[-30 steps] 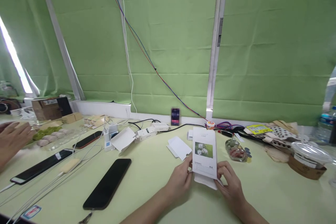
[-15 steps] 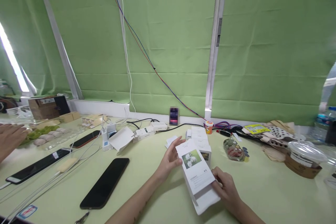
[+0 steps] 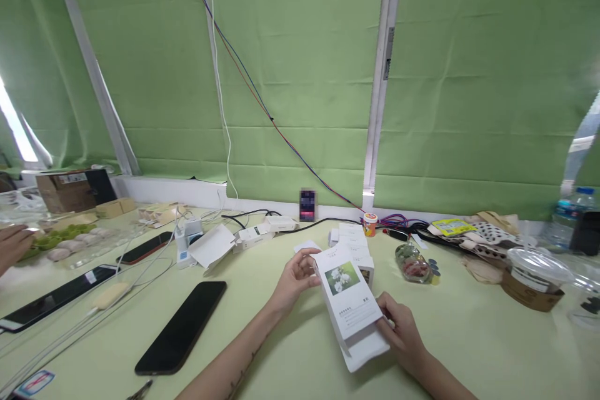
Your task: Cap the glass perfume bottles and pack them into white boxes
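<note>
A white cardboard box [image 3: 347, 309] with a printed photo of white flowers lies tilted between my hands, its near end open and a flap sticking out toward me. My left hand [image 3: 296, 278] grips its far left edge, thumb and fingers closed against the side. My right hand [image 3: 402, 330] pinches the near right edge by the opening, with some fingertips hidden behind the card. Just beyond the held box stands a row of similar white boxes [image 3: 354, 240], partly covered by it.
On the left lie a black phone [image 3: 182, 328], two more phones, white cables and a power bank [image 3: 111, 295]. Flattened white cartons [image 3: 213, 245] sit further back. To the right are a bagged item [image 3: 412, 264], a lidded bowl [image 3: 539, 269] and bottles. Another person's hand [image 3: 14, 242] shows far left.
The view has shifted slightly, moving most things a little left. My left fingers have curled closer round the box's far edge; the right hand keeps its hold near the opening.
</note>
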`<state>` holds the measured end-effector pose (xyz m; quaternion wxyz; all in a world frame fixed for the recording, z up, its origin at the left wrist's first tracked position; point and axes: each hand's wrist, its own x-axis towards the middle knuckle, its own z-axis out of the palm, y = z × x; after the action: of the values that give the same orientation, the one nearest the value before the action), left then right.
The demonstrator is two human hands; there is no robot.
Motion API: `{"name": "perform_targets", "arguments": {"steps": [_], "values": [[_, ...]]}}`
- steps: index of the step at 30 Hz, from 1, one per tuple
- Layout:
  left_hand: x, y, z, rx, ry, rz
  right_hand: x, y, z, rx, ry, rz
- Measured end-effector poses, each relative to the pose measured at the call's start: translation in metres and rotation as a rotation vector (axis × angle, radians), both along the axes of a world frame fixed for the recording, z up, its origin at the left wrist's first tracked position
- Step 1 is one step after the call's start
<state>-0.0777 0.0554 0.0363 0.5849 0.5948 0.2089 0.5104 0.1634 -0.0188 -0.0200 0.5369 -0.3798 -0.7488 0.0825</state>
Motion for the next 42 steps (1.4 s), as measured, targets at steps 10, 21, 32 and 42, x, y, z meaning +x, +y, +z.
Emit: {"name": "perform_targets", "arguments": {"steps": [10,21,32,42], "values": [[0.001,-0.013,-0.002,0.516,0.370,0.512,-0.006,-0.004,0.001,0.062,0.077,-0.046],[0.023,-0.045,-0.017,1.018,0.576,0.250,0.003,0.002,-0.003,0.004,0.152,-0.123],[0.030,-0.047,-0.026,0.805,0.595,0.132,-0.002,-0.001,0.000,-0.205,0.201,0.055],[0.024,-0.040,-0.023,0.878,0.563,0.091,-0.007,0.001,0.000,-0.418,0.421,0.075]]}}
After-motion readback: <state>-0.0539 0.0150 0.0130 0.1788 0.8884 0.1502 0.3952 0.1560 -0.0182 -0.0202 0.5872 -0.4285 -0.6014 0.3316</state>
